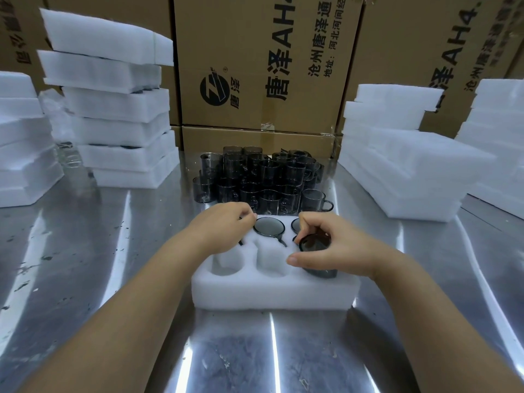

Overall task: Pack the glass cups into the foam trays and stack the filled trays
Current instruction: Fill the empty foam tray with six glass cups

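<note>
A white foam tray (272,296) with round pockets lies on the steel table in front of me. One smoky glass cup (268,226) sits in its far middle pocket, and another cup's rim (295,224) shows in the far right pocket. My right hand (337,248) grips a third smoky cup (317,258) by its rim, over the near right pocket. My left hand (224,226) rests with curled fingers over the far left pocket; what lies under it is hidden. The two near left pockets hold nothing.
Several loose smoky cups (255,177) cluster behind the tray. Stacked foam trays (113,109) rise at the left, more foam (402,171) at the right. Cardboard boxes (255,66) wall off the back. The steel table (113,265) is bare near me.
</note>
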